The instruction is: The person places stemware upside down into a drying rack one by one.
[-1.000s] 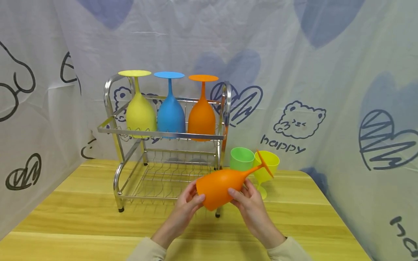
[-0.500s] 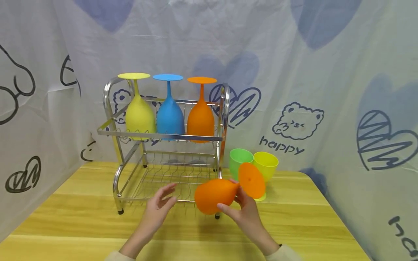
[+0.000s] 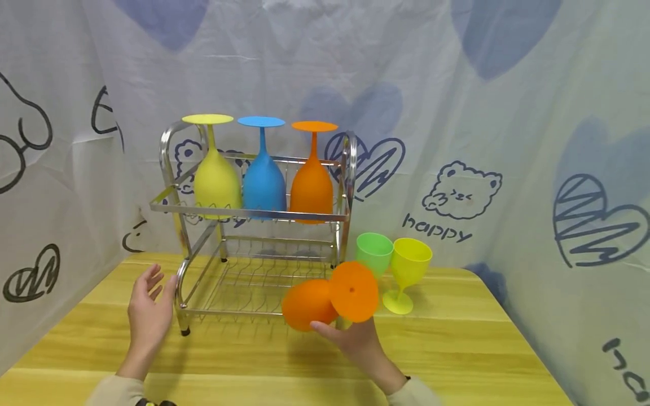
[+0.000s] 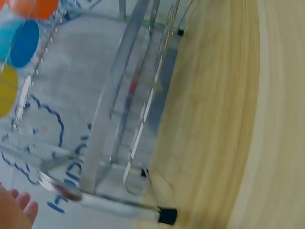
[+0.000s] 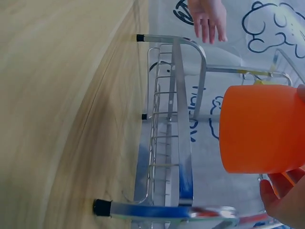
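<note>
An orange plastic goblet [image 3: 307, 305] lies tipped in my right hand [image 3: 358, 345], in front of the lower shelf's right side. Its round foot faces the head camera and hides the stem and some of my fingers; my thumb lies along the bowl. In the right wrist view the bowl [image 5: 262, 129] points toward the rack's left end. My left hand [image 3: 149, 310] is beside the left front leg of the metal dish rack [image 3: 228, 309], holding nothing, fingers loosely bent. Upside down on the top shelf stand a yellow goblet [image 3: 217, 183], a blue goblet [image 3: 264, 186] and another orange goblet [image 3: 311, 189].
Right of the rack, a green goblet [image 3: 374, 251] and a bright yellow goblet [image 3: 410, 262] stand upright on the wooden table [image 3: 457, 338]. The rack's lower wire shelf [image 3: 274, 270] carries no goblet. A printed cloth [image 3: 447, 113] hangs behind and at both sides.
My left hand has let go of the orange goblet and moved left past the rack's front leg. My right hand has turned the goblet's foot toward the head camera and shifted slightly left.
</note>
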Action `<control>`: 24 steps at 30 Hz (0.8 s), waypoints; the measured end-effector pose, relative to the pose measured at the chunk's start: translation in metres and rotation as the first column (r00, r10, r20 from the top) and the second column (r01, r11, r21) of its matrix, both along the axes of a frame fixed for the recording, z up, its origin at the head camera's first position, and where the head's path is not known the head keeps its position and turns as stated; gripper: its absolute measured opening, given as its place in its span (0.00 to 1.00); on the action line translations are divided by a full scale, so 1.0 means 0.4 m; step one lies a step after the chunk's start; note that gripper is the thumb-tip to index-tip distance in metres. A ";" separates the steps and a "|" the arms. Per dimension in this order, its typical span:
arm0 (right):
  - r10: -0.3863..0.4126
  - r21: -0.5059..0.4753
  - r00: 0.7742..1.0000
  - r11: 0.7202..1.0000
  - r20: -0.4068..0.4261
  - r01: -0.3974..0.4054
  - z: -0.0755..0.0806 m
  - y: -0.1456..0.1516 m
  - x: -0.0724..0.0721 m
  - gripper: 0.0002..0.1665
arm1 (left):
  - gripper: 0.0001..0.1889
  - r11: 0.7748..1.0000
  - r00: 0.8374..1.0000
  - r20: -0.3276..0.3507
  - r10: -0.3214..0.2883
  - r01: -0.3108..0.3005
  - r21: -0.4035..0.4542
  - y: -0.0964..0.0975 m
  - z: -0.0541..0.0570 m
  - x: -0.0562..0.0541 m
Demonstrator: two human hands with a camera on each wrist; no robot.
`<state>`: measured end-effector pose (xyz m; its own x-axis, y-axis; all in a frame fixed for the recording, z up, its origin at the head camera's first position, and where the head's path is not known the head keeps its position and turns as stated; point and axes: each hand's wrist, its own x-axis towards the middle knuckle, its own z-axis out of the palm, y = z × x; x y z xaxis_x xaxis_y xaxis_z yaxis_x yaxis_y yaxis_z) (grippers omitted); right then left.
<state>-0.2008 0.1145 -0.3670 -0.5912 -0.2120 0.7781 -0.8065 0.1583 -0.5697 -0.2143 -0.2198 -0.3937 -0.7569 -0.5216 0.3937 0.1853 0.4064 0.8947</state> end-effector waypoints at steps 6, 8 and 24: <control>0.040 -0.005 0.999 0.999 -0.020 -0.040 0.000 -0.063 -0.017 0.37 | 0.29 0.993 0.980 0.181 -0.082 0.066 0.095 -0.041 -0.012 -0.023; 0.034 0.007 0.999 0.999 -0.032 -0.034 -0.003 -0.087 -0.028 0.38 | 0.28 0.988 0.976 0.192 -0.105 0.080 0.134 -0.050 -0.015 -0.030; 0.052 0.023 0.945 0.998 0.323 -0.063 -0.090 -0.244 -0.135 0.36 | 0.15 0.867 0.942 -0.080 -0.325 0.330 0.374 -0.109 -0.067 -0.054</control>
<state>-0.2547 0.0171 -0.4029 -0.7953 -0.2750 0.5403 -0.5890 0.1394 -0.7960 -0.2358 -0.2634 -0.4206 -0.9059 -0.3556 0.2299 0.2629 -0.0467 0.9637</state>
